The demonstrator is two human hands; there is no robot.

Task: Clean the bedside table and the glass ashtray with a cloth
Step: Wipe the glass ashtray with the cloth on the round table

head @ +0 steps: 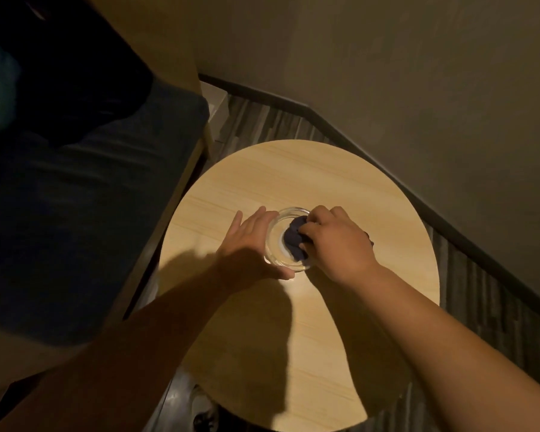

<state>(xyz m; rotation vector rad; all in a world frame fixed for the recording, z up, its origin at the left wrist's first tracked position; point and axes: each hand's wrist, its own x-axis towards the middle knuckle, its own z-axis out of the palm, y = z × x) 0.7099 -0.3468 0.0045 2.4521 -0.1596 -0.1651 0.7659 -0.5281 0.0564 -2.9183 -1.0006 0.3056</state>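
A round clear glass ashtray (276, 248) stands near the middle of the round light-wood bedside table (309, 176). My left hand (247, 244) wraps around the ashtray's left rim, thumb at its near edge, and steadies it. A bunched dark blue cloth (294, 240) is pressed into the ashtray's bowl. My right hand (334, 243) is closed on that cloth, fingers curled down into the bowl from the right side. Part of the cloth is hidden under my fingers.
A bed with dark blue bedding (85, 213) and a wooden frame runs along the table's left side. A beige wall (418, 73) with a dark skirting board borders the back and right. Striped dark flooring (493, 307) shows around the table.
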